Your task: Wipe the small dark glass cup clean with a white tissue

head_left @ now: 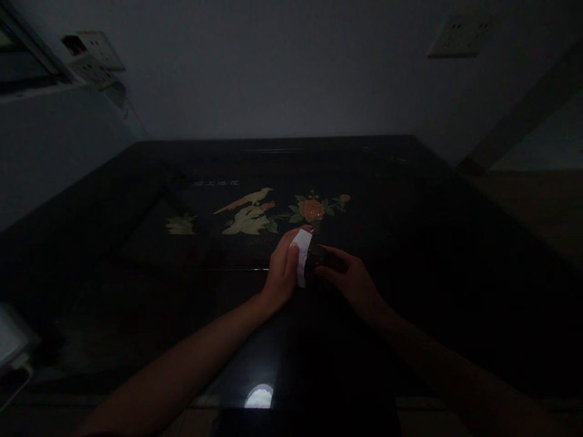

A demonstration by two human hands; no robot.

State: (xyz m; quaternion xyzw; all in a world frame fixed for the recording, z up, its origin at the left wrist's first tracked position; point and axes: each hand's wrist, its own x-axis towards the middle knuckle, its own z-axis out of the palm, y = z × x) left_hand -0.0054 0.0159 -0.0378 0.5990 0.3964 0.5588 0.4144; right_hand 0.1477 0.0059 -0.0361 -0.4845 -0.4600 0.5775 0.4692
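Observation:
My left hand [283,265] is closed on a crumpled white tissue [301,258], with the thumb lying across it. Right up against the tissue is a small dark object [313,257]; its kind is hard to make out in the low light. From the other side, the bent fingers of my right hand [348,273] grip this dark object. Both hands are close together over the near middle of a glossy black table [218,321].
Inlaid in the tabletop are a bird [248,203] and a flower [311,210]. Wall sockets [460,35] and a power strip [93,71] sit on the back wall. A white device [13,337] with a cable is at the left edge. A bright reflection shows near the front.

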